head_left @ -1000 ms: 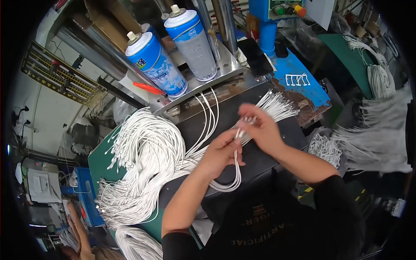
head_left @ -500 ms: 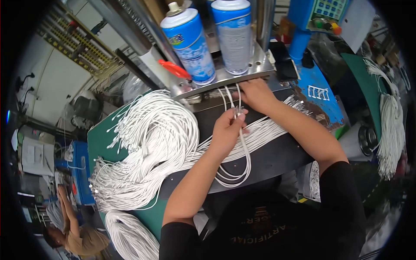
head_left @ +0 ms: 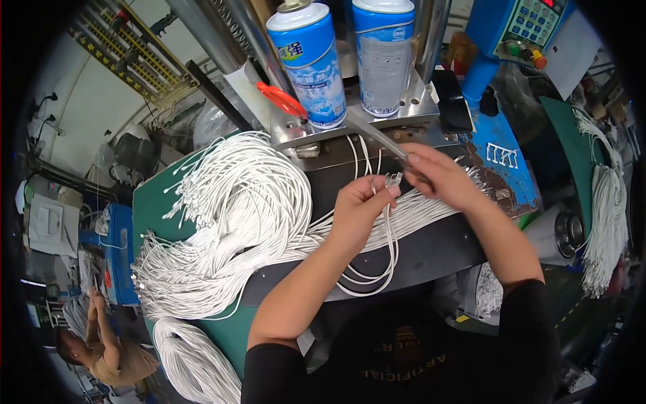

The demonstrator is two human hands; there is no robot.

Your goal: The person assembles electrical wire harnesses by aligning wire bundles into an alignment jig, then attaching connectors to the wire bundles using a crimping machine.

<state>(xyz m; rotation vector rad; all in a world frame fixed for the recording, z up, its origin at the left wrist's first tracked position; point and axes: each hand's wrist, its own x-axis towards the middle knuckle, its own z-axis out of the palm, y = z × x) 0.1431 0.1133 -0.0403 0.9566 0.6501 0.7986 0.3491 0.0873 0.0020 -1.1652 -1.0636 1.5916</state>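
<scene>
While a matte black surface (head_left: 437,250) spreads in front of me, a dark green surface (head_left: 222,340) shows past its left side, smooth and even. Over to the right lies a blue metal base (head_left: 488,131), its paint worn to rough brown rust, and above it stands a blue control box (head_left: 531,23) with a keypad and round coloured buttons. Polished steel rods (head_left: 434,40) rise behind a shiny, drilled steel plate (head_left: 422,101) carrying two blue-and-white cylindrical spray cans (head_left: 313,71) and a glossy red-orange plastic handle (head_left: 282,101). Off at the lower left, a person in a tan shirt (head_left: 124,357) has both arms raised.

Thin, smooth white cables (head_left: 259,178) heap up at my left in a thick round coil; a straighter run of them crosses the black surface beneath my hands, and a looped pale hank (head_left: 195,363) lies closer on the green.

My left hand (head_left: 360,207) has its fingers pinched on a small, clear, boxy connector (head_left: 392,180), held above the black surface in front of the steel plate, with white strands looping below. My right hand (head_left: 443,176) has its fingers closed on one end of a long, flat grey metal strip (head_left: 377,139), slanting toward the cans.
</scene>
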